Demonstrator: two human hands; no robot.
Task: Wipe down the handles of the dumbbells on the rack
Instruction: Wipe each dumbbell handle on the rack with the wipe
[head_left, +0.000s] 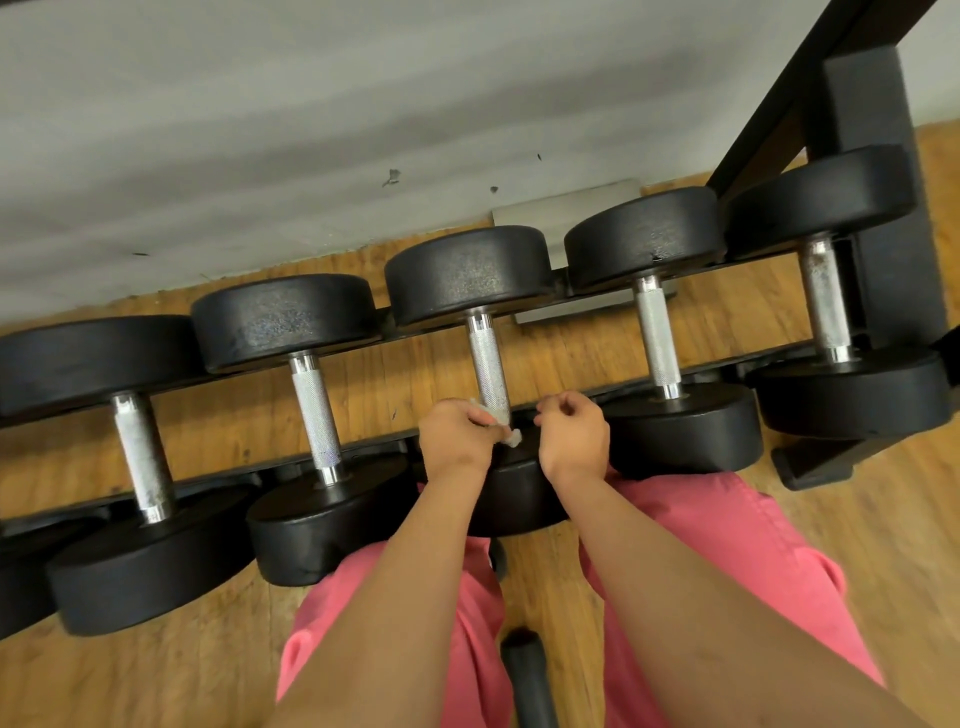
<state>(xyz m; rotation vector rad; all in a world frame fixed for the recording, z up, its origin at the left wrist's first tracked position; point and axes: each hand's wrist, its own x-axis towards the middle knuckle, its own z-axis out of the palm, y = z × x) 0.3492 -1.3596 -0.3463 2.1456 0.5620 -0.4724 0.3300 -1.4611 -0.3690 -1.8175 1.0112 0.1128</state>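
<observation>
head view, left hand (457, 436) gripping cloth (508, 439) round middle handle (487, 364), right hand (571, 439) curled empty beside, neighbouring dumbbells (316, 415) flanking

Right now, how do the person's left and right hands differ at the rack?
The left hand grips a white wipe against the near end of the middle dumbbell's handle; the right hand touches no handle. The left hand is closed round the wipe; the right hand's fingers are curled with nothing visible in them. Both are by that dumbbell's near head.

Even, soft indoor light; faint shadows; slight motion blur; wide-angle bending at edges.
</observation>
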